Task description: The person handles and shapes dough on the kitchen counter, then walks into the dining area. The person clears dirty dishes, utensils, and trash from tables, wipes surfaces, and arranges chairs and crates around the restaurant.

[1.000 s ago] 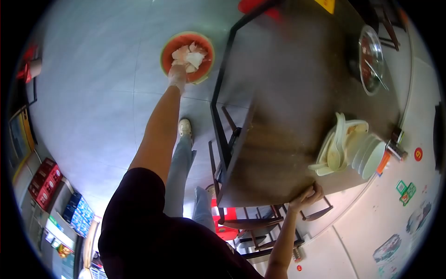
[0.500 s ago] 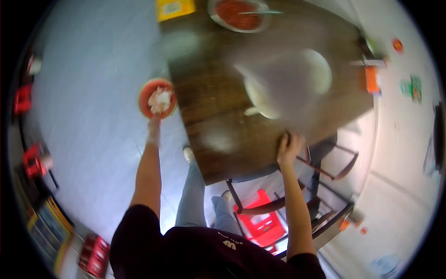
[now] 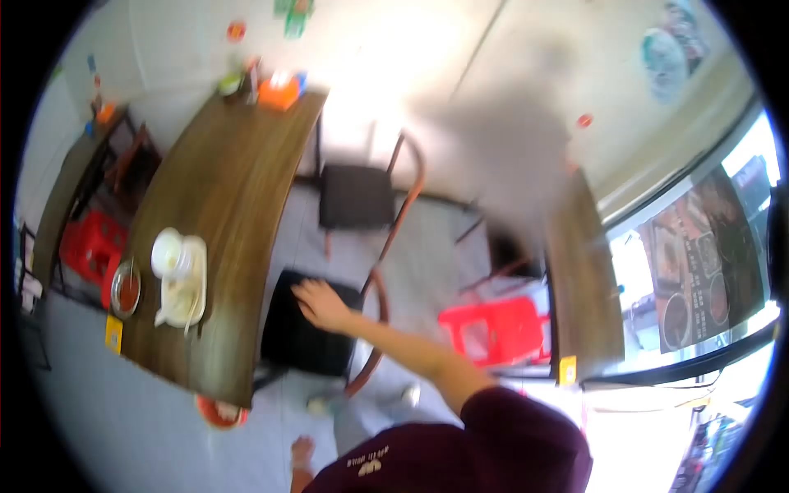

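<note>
**Dishes Grouped on Counter, Right Hand at Chair**

Right hand point(image 3: 322, 304): fingers spread, on or just above the seat of a black chair point(image 3: 308, 335); contact uncertain, nothing seen in its grasp.
Left hand point(image 3: 302, 449): low, well apart from the right; whether it grips anything cannot be told.
Black chair: beside the long edge of the counter point(image 3: 238, 222), curved back turned away from it.
White bowls point(image 3: 170, 253): stacked, on or against a pale tray point(image 3: 197, 251) bearing further dishes.
Metal bowl point(image 3: 116, 292): just beside these, red contents inside.
Red basin point(image 3: 209, 415): on the floor, partly hidden by the counter's corner.
Progress, as judged: gathering and stacking of dishes appear done; clearance outstanding, all standing on the counter, metal bowl not emptied.
</note>
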`<state>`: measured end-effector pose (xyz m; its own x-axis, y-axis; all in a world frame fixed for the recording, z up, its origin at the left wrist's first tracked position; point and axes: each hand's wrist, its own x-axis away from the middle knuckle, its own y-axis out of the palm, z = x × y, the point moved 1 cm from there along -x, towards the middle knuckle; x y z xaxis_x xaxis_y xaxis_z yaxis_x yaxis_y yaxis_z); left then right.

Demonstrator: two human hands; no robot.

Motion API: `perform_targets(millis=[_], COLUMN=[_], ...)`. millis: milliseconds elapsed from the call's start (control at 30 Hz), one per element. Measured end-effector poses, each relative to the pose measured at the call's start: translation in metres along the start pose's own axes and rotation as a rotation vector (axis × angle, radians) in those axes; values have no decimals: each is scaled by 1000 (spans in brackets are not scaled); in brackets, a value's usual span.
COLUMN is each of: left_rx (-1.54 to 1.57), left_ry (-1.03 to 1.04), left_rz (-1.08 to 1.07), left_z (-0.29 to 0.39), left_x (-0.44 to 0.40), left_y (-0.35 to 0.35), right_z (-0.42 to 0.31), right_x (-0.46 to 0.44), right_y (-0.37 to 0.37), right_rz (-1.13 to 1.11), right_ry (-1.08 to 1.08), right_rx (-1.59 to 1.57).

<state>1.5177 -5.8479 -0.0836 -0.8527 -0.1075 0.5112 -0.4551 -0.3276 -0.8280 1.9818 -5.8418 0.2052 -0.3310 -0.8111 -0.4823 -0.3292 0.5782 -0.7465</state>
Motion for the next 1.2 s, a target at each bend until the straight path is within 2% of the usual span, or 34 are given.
perform_targets(millis=[33, 67, 100, 133, 167, 200, 267, 300, 333, 367, 400, 433, 500, 533, 567, 600, 633, 667, 700, 833, 1033, 1067, 1100, 1167, 1200], left_rx=[-58, 15, 91, 175, 247, 317, 516, 674, 1088, 1501, 1903, 1601, 1686, 1603, 1568, 1548, 1533, 1544, 1564, 1542, 1411, 1389, 1363, 1337, 1317], left_ry=[103, 37, -91, -227, -348, -462, -638, -679, -698, -697, -678, -516, -445, -417, -385, -369, -350, -296, -245, -212, -158, -143, -135, -30, 23], left_rz=[-32, -44, -8, 39, 108, 207, 487, 645, 833, 992, 1123, 1065, 1088, 1060, 1023, 974, 929, 912, 898, 770, 523, 484, 444, 382, 362], left_z=[2, 12, 13, 13, 14, 15, 15, 15, 17, 11, 0, 96, 135, 177, 201, 205, 207, 214, 223, 282, 325, 333, 341, 365, 382], left_x=[-9, -28, -56, -73, -89, -105, -143, -169, -210, -236, -239, -196, -214, -205, -213, -226, -246, -268, -285, -331, -417, -432, -444, -463, -469], left_y=[-8, -18, -24, -32, -36, -43, -62, -73, -94, -111, -120, -222, -283, -328, -351, -355, -359, -366, -374, -421, -473, -480, -485, -492, -498], right_z=[26, 54, 91, 114, 123, 137, 159, 152, 155, 156, 157, 167, 142, 135, 130, 123, 114, 116, 124, 135, 129, 125, 104, 89, 79], right_x=[36, 77, 122, 174, 216, 264, 364, 403, 446, 487, 528, 562, 586, 582, 580, 583, 573, 566, 566, 555, 573, 582, 562, 576, 575], right_y=[-24, -54, -71, -107, -152, -189, -264, -305, -338, -362, -384, -394, -412, -414, -415, -411, -396, -384, -367, -347, -370, -369, -382, -374, -376], right_rz=[-19, -92, 62, -20, -27, -34, 153, 156, 163, 176, 315, 392, 635, 847, 914, 866, 952, 996, 1022, 956, 1272, 1259, 1328, 1273, 1394], right_ry=[138, 271, 324, 459, 678, 826, 951, 1126, 1240, 1248, 1249, 1419, 1382, 1359, 1387, 1660, 1569, 1601, 1497, 1519, 1641, 1651, 1752, 1755, 1779], right_rx=[-40, 20, 55, 192, 109, 253, 319, 363, 511, 728, 726, 722, 733, 741, 646, 401, 459, 376, 389, 389, 335, 372, 207, 422, 265])
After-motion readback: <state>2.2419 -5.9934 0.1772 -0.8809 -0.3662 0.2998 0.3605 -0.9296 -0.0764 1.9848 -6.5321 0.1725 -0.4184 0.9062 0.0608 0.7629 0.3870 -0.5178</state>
